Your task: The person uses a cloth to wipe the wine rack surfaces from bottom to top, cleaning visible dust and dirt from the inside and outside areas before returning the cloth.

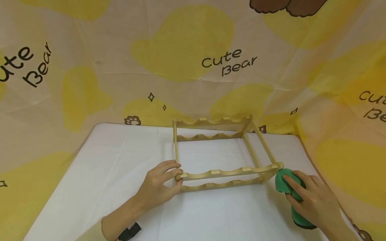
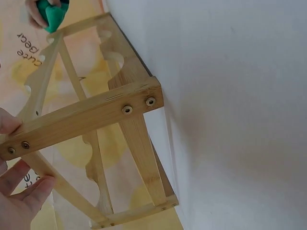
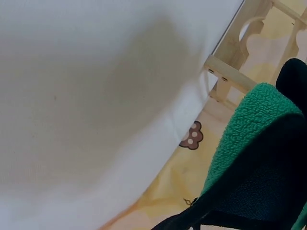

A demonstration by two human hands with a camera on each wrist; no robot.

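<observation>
A light wooden rack (image 1: 229, 173) with scalloped rails stands on the white table. At its near left corner, my left hand (image 1: 159, 182) grips the frame between thumb and fingers; the left wrist view shows that thumb and fingers around the end bar (image 2: 81, 117), which has metal screws in it. Bunched in my right hand (image 1: 316, 199) is a green cloth (image 1: 282, 183), held against the rack's near right corner. In the right wrist view the cloth (image 3: 254, 120) shows a fuzzy green side and a dark side, and covers part of the rack; the right fingers are hidden there.
The white table (image 1: 126, 160) has a patterned yellow and beige cloth backdrop (image 1: 181, 43) behind it and at both sides. A black strap-like object (image 1: 130, 231) shows by the left forearm. The table's right edge runs close to my right hand.
</observation>
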